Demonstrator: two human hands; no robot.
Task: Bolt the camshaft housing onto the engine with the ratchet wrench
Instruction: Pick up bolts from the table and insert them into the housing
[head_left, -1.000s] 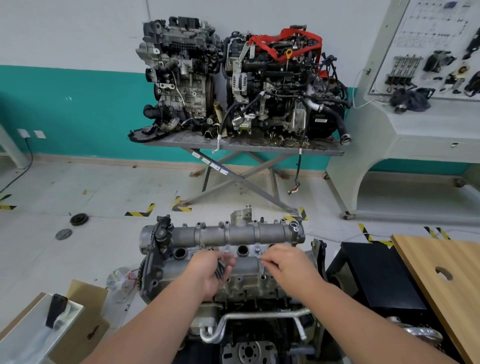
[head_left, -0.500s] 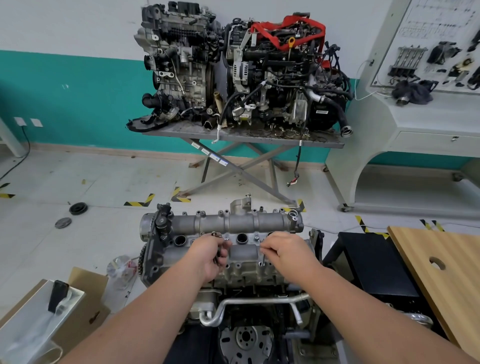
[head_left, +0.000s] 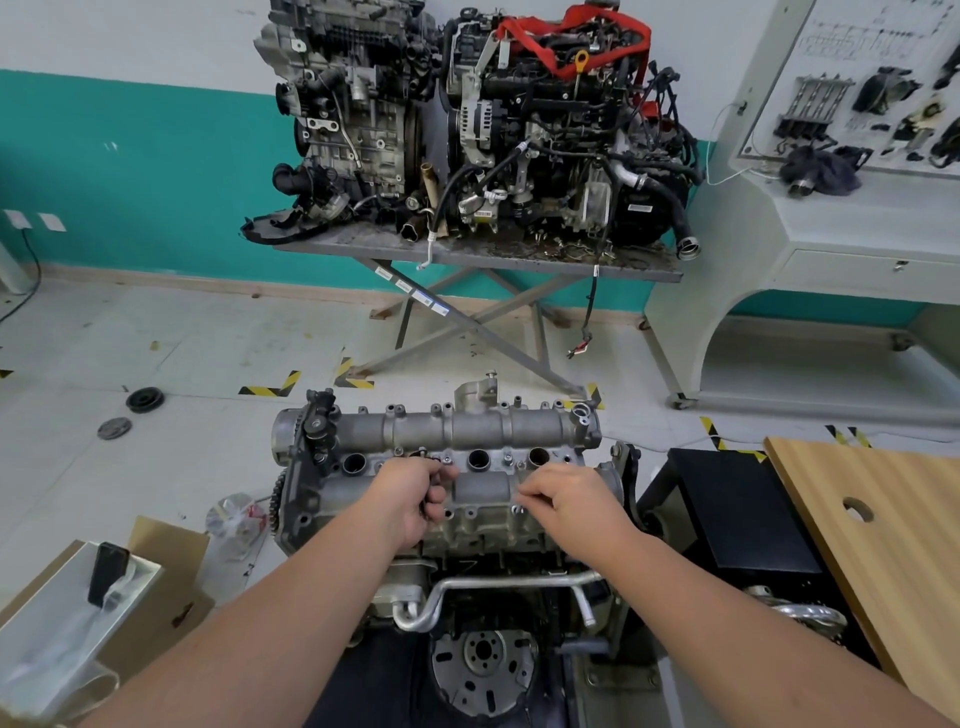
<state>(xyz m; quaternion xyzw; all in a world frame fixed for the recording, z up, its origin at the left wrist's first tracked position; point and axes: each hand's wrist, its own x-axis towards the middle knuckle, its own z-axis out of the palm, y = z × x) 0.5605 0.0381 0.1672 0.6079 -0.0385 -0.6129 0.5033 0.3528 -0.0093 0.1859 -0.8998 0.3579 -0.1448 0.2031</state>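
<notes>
Gripping a cluster of dark bolts (head_left: 432, 506), my left hand (head_left: 415, 499) is clenched over the near-left part of the camshaft housing (head_left: 457, 457); half a second ago it sat in much the same spot, slightly nearer me. My right hand (head_left: 563, 501) pinches something small at its fingertips (head_left: 524, 493), pressed at the housing's near edge right of centre; I cannot tell whether it is a bolt. That hand has shifted little since the earlier frame. The housing sits on top of the engine (head_left: 467, 571), directly in front of me, with three open round wells visible in a row between the hands and the far cam tube. No ratchet wrench shows. Farther off, two other engines rest on a grey scissor table (head_left: 519, 257) against the teal wall. A wooden bench (head_left: 883, 519) lies at near right, a cardboard box (head_left: 156, 587) at near left.
</notes>
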